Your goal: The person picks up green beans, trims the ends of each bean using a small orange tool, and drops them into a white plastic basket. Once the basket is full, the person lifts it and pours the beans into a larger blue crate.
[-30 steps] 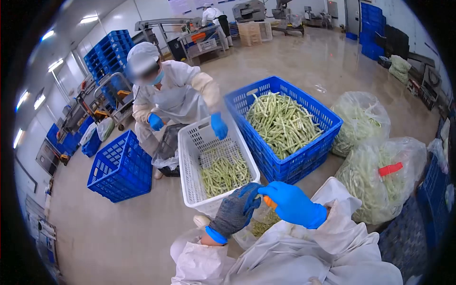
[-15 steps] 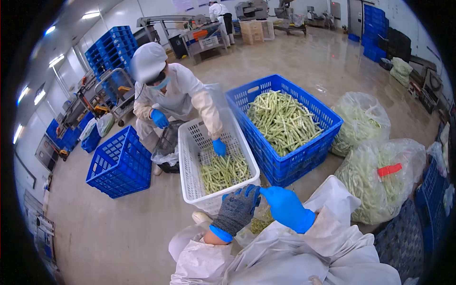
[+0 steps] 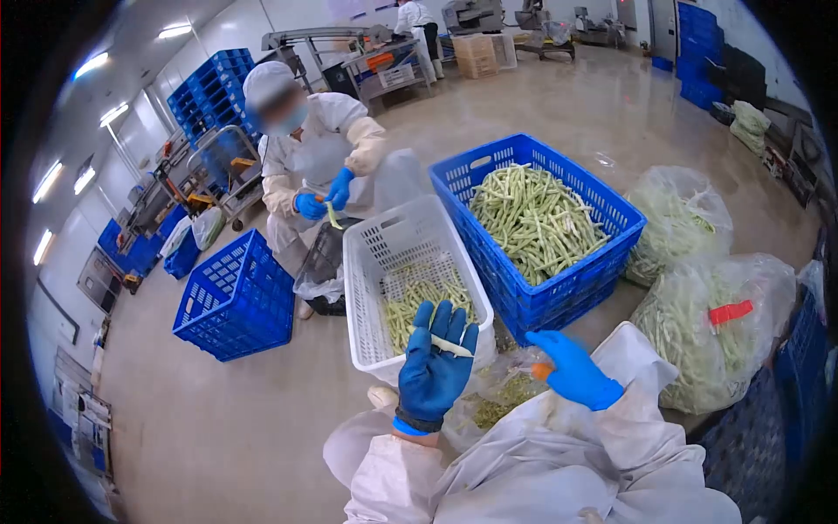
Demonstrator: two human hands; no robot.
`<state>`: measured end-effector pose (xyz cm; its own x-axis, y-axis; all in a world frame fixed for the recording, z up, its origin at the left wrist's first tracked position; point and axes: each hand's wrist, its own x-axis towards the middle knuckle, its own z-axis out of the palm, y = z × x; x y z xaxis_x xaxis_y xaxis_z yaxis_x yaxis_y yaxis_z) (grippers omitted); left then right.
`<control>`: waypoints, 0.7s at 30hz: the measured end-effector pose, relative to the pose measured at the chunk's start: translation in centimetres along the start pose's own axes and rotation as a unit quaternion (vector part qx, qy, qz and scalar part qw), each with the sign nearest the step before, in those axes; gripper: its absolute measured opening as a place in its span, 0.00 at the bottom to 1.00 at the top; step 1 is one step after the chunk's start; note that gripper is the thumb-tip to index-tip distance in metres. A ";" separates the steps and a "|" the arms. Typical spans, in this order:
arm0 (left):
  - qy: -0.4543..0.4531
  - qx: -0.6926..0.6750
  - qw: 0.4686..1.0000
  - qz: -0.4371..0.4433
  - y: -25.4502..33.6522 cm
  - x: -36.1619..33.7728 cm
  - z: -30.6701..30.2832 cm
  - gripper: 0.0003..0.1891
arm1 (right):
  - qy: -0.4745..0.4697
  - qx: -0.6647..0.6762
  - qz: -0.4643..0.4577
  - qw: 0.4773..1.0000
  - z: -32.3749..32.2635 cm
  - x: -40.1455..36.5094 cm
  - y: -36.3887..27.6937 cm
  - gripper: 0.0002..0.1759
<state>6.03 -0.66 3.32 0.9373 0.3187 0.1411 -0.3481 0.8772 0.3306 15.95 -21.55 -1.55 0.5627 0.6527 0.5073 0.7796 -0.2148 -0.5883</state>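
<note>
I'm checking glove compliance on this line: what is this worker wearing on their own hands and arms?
The left hand wears a dark blue glove with a black wristband and a lighter blue cuff under it. The right hand wears a smooth, bright blue glove. Both arms are in loose, crinkled white sleeves.

A glossy beige floor [image 3: 541, 96] is lit by ceiling lamps [image 3: 175, 31]; blue crates [image 3: 209, 83] are stacked along the white wall [image 3: 231, 26].
</note>
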 end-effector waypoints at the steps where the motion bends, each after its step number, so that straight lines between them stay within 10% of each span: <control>1: 0.013 -0.013 1.000 0.007 -0.4 0.0 0.2 0.19 | 0.002 -0.003 0.003 1.000 -0.2 0.4 -1.2 0.19; 3: 0.014 -0.011 1.000 0.011 -1.2 -0.2 0.4 0.19 | -0.019 0.248 0.125 0.960 0.2 1.4 -4.3 0.18; 7: -0.028 0.060 0.998 0.010 -2.7 -0.4 -0.1 0.20 | -0.058 0.305 0.177 0.934 1.5 2.7 -5.9 0.14; 13: 0.092 0.210 0.969 -0.096 -2.7 -1.8 -2.9 0.17 | 0.066 -0.009 -0.041 0.997 1.3 2.8 -5.3 0.13; 21: 0.137 0.312 0.934 -0.105 -3.7 -2.0 -1.9 0.14 | 0.040 0.159 0.034 0.986 2.1 2.0 -4.4 0.12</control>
<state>5.48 -3.88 0.04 0.9261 0.3181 -0.2030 -0.0196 0.5779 0.8159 13.07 -17.81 0.71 0.6405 0.5823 0.5006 0.6206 -0.0086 -0.7841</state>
